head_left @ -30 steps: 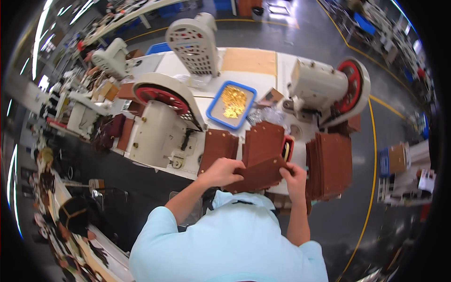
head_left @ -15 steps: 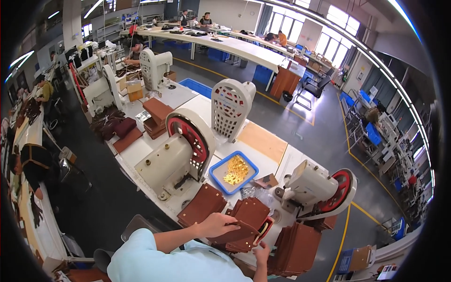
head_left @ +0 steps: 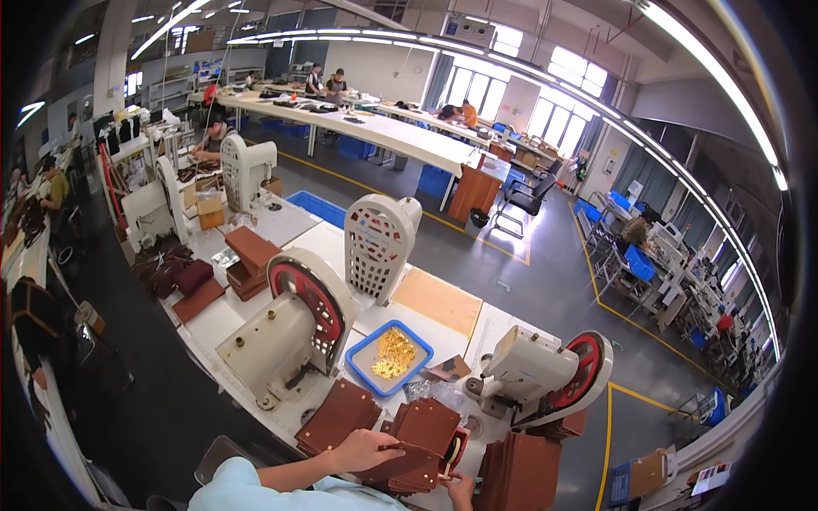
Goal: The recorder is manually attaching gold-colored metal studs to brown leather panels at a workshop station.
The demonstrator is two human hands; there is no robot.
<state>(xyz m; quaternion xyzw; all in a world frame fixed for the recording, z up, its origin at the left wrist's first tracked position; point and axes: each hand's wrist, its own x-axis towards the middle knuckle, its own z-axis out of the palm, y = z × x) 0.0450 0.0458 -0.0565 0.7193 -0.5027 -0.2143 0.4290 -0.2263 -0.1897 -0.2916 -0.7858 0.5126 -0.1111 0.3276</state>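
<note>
Grey-floored workshop, long white worktable (head_left: 498,319) beyond the hands. Left of both hands: stack of flat brown leather-like panels (head_left: 339,416). Left hand (head_left: 366,450): thumb and fingers closed on one brown gold-studded panel (head_left: 412,469), which spans the space between the hands. Just beyond that: second brown stack (head_left: 429,421). Right hand (head_left: 461,490): fingers partly curled beside the held panel's edge; grip cannot be told. Right of it: thicker brown stack (head_left: 521,473).
</note>
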